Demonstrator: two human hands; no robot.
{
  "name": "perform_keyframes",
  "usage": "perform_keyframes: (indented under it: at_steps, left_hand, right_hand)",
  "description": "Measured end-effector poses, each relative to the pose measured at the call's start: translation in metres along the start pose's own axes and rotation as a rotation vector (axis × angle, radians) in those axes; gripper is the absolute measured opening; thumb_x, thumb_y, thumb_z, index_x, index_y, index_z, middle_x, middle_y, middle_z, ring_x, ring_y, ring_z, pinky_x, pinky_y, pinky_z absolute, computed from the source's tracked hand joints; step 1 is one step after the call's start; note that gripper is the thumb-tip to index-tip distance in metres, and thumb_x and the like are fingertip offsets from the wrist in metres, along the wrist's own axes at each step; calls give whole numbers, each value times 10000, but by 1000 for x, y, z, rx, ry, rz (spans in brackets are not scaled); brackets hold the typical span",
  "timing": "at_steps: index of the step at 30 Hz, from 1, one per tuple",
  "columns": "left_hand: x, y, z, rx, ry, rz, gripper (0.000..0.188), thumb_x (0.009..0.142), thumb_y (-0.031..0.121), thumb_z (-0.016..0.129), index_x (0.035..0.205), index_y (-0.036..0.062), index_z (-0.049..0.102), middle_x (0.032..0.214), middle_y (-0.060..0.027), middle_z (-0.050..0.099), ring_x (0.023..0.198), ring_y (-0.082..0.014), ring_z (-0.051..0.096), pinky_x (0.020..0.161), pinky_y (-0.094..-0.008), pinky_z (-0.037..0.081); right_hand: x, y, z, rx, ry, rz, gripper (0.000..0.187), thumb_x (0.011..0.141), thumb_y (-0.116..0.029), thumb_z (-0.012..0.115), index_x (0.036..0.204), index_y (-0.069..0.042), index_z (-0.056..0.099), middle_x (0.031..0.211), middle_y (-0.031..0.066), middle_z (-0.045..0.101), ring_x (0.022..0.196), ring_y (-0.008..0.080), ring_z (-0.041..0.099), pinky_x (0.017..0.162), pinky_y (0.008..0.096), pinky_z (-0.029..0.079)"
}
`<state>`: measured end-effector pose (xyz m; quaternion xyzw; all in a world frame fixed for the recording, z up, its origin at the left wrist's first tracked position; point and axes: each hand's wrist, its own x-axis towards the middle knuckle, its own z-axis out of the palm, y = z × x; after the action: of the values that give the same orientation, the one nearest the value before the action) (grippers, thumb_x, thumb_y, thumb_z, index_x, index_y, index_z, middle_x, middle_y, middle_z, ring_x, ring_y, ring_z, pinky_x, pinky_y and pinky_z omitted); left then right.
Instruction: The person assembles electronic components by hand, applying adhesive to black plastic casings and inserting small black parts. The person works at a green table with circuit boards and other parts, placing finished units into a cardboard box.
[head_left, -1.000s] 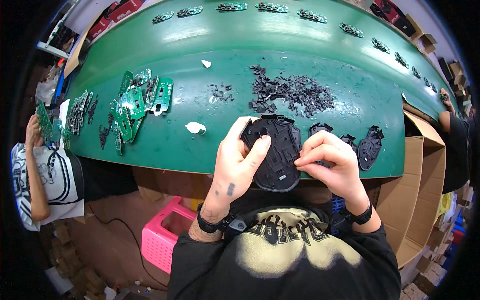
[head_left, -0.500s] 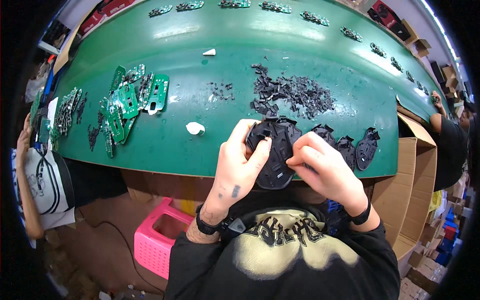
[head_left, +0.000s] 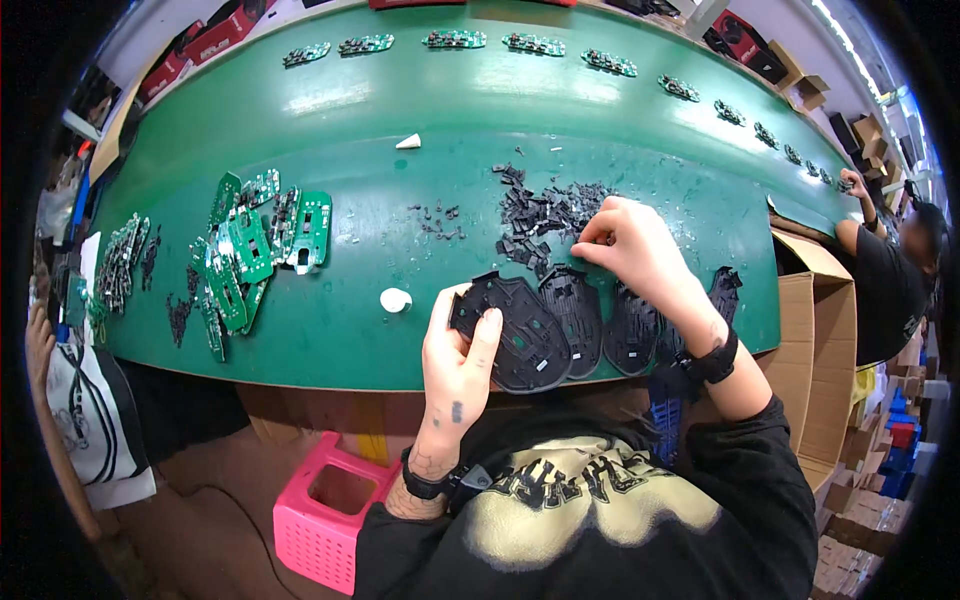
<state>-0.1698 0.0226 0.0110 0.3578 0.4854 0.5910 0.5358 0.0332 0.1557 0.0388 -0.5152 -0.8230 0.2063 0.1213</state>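
My left hand [head_left: 462,350] grips the edge of a black plastic mouse shell [head_left: 525,340], its thumb on the inner face. The shell is tilted above the table's front edge, its ribbed inside showing. My right hand [head_left: 635,250] hovers at the near side of a pile of small black plastic parts [head_left: 540,205]. Its thumb and fingertips are pinched together, and a dark spot shows between them, too small to name. More black shells, one [head_left: 575,322] partly behind the held shell and another [head_left: 632,330] below my right forearm, lie along the table edge.
Green circuit boards [head_left: 250,240] are heaped on the left of the green table [head_left: 360,330]. A white cap [head_left: 396,300] and a white cone-shaped piece [head_left: 408,142] lie mid-table. Assembled boards [head_left: 455,40] line the far side. A pink stool [head_left: 310,530], cardboard box [head_left: 800,330] and two other people are nearby.
My right hand has left the held shell and moved up to the pile of small parts. My left hand keeps the shell, now lower and farther left. The view has shifted slightly.
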Motion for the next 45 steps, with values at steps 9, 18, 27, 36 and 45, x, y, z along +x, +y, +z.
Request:
perform_keyframes:
  at_steps: [9, 18, 27, 36, 45]
  left_hand:
    - [-1, 1, 0, 38, 30, 52, 253, 965, 85, 551, 1188, 3, 465, 951, 0, 583, 779, -27, 503, 674, -183, 425]
    - [3, 4, 27, 161, 75, 137, 266, 962, 97, 560, 1195, 15, 461, 904, -9, 583, 702, -31, 497, 606, -187, 421]
    - [5, 3, 83, 215, -41, 209, 284, 952, 99, 566, 1189, -1, 447, 857, -2, 559, 678, -27, 471, 564, -181, 378]
    - [17, -8, 121, 199, -102, 230, 312, 939, 131, 598, 1180, -18, 466, 841, -45, 634, 685, -58, 547, 576, -212, 451]
    - [20, -13, 140, 212, -157, 243, 324, 945, 133, 596, 1198, -14, 456, 823, -31, 627, 652, -38, 537, 535, -207, 448]
  right_hand:
    - [-7, 7, 6, -35, 91, -218, 133, 739, -144, 706, 776, -33, 641, 774, 104, 591, 819, 307, 594, 754, 391, 482]
    - [-39, -7, -35, 878, -16, 49, 154, 766, -60, 761, 883, -11, 675, 789, 40, 682, 751, 84, 630, 714, 257, 522]
    - [-81, 17, -32, 1030, 25, -101, 117, 791, -78, 742, 877, -23, 683, 1111, 81, 615, 1019, 138, 607, 845, 287, 525]
    - [-97, 43, -50, 1151, 54, 24, 94, 796, -31, 736, 874, 8, 702, 1027, 94, 662, 907, 125, 632, 826, 270, 512]
    - [-101, 54, -49, 1277, 141, 120, 282, 813, -3, 712, 1071, -1, 599, 933, 65, 671, 859, 106, 649, 806, 253, 535]
